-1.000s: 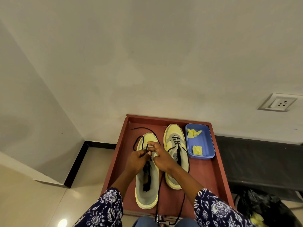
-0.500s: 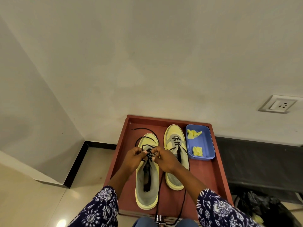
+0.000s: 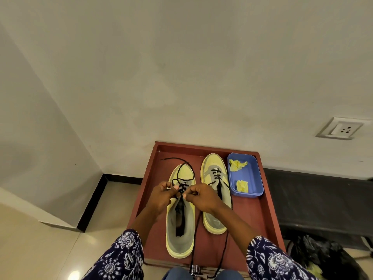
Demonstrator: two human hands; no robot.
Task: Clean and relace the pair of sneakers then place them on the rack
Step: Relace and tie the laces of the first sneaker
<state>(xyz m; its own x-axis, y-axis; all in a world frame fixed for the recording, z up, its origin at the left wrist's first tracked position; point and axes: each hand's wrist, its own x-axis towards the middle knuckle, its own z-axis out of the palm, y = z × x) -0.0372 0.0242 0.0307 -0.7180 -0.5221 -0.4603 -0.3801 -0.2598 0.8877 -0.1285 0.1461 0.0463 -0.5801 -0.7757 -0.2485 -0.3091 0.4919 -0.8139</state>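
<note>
Two yellow-and-grey sneakers stand side by side, toes away from me, on a reddish-brown wooden top (image 3: 260, 215). Over the left sneaker (image 3: 180, 225), at its eyelets, my left hand (image 3: 163, 196) and my right hand (image 3: 203, 196) each pinch its black lace (image 3: 182, 188). One end of that lace loops over the toe, the other trails down toward me. The right sneaker (image 3: 216, 217) is partly laced, with its lace end hanging off the front edge.
A blue plastic tub (image 3: 252, 176) with two crumpled yellow cloths sits at the back right of the top. A wall socket (image 3: 341, 129) is on the wall to the right. A dark bag (image 3: 327, 257) lies on the floor at lower right.
Both hands slid back toward me along the left sneaker and drew slightly apart, pulling the lace tighter across the eyelets. The loop over the toe has shifted.
</note>
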